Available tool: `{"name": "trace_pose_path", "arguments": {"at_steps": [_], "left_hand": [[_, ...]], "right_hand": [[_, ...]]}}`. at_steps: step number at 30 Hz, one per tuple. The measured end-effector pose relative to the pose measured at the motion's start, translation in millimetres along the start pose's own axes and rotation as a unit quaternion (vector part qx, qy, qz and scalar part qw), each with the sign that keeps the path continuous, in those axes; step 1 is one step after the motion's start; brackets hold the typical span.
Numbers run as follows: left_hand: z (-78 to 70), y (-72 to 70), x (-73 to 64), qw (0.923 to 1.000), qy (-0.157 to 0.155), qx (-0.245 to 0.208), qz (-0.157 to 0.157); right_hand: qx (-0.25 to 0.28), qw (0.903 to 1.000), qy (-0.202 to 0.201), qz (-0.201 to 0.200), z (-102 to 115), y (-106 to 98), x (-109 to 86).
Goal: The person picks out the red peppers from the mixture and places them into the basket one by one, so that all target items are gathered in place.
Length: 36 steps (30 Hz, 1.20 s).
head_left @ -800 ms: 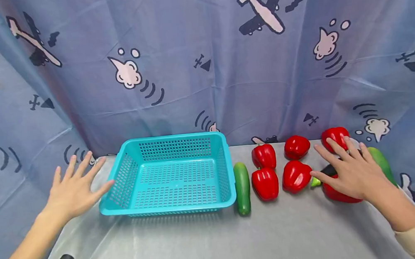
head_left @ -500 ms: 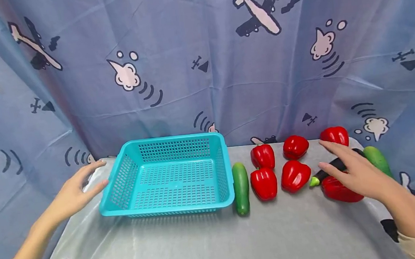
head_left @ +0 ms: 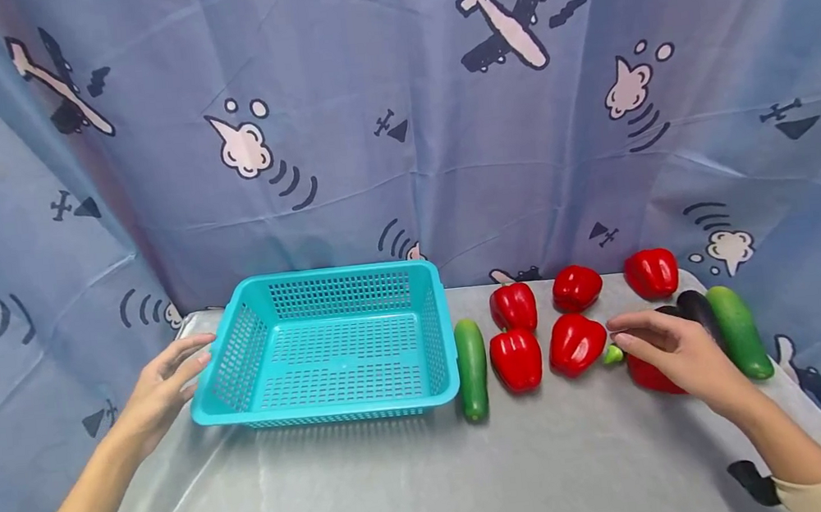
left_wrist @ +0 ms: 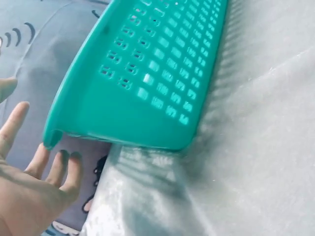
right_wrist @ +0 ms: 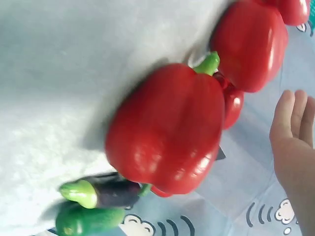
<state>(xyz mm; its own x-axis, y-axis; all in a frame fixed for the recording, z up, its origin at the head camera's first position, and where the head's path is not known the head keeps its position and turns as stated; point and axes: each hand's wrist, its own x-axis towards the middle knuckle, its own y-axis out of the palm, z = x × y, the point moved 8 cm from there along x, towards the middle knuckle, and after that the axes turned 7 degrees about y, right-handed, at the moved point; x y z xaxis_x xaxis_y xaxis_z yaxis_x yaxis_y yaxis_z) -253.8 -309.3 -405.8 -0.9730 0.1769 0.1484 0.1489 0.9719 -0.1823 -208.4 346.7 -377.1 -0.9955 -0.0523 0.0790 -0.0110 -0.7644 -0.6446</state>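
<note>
My left hand (head_left: 164,391) is at the left rim of a turquoise perforated plastic basket (head_left: 328,415), fingers loosely bent. In the left wrist view its fingertips are close to the basket's rim (left_wrist: 53,130); whether they touch is unclear. My right hand (head_left: 683,357) hovers over the right-hand vegetables, holding nothing. Below it, a red bell pepper (head_left: 648,377) and dark eggplant (head_left: 698,312) are partly covered. A large red pepper (right_wrist: 167,128) fills the middle of the right wrist view, the hand apart from it at the right edge. Nothing lies in the basket.
A cucumber (head_left: 472,369) lies along the basket's right side. Several red peppers, including one nearer pepper (head_left: 577,344), stand between it and my right hand. Another cucumber (head_left: 737,332) lies far right. A patterned curtain (head_left: 339,131) hangs behind the grey-covered table (head_left: 374,490).
Both hands have gone from spread fingers to loosely bent ones. The right hand has lowered and moved a little left; the left hand has turned beside the basket rim. Vegetables look unmoved.
</note>
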Motion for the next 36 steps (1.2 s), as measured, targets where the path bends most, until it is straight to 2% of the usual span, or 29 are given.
{"name": "trace_pose_path", "arguments": {"at_steps": [5, 14, 22, 32, 36], "left_hand": [[12.9, 3.4, 0.4, 0.9998, -0.016, -0.003, -0.007], [30.2, 4.6, 1.8, 0.9993, -0.011, 0.03, -0.019], [32.8, 4.7, 3.0, 0.9988, -0.002, 0.047, -0.014], [30.8, 3.5, 5.4, 0.9981, 0.002, 0.058, -0.019], [31.1, 3.6, 7.2, 0.9977, 0.01, 0.061, -0.029]], "right_hand": [[0.009, 0.9999, 0.006, -0.003, -5.6, 2.4, -4.1], [0.051, 0.9978, -0.042, 0.01, -7.5, 15.9, 0.5], [0.101, 0.9916, -0.072, 0.036, 3.9, 31.3, 10.7], [0.075, 0.9884, -0.095, 0.092, 22.0, 59.6, 30.8], [0.066, 0.987, -0.11, 0.096, 26.8, 68.7, 36.5]]}}
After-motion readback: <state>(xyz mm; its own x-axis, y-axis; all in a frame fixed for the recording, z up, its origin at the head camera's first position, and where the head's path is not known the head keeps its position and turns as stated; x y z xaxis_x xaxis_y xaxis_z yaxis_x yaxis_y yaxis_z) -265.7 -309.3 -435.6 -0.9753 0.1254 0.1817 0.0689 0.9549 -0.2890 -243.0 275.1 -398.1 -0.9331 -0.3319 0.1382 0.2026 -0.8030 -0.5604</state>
